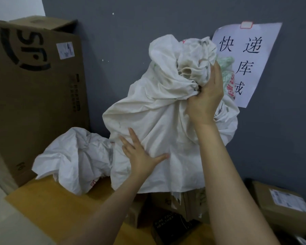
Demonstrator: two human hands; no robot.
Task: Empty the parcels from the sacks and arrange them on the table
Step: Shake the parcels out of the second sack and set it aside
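Note:
A large white cloth sack [159, 121] hangs upside down above the table, its bunched end raised against the grey wall. My right hand [204, 98] grips that gathered cloth. My left hand [141, 154] lies flat with spread fingers against the sack's lower side. Under the sack's mouth, brown cardboard parcels [168, 204] and a black box [171, 225] lie on the yellow table [51, 200]. A second white sack [74, 156], crumpled, rests on the table to the left.
A tall cardboard box [34, 85] with a black logo stands at the left against the wall. A paper sign [244, 62] with black characters hangs on the wall. A labelled brown parcel [279, 200] lies at the right.

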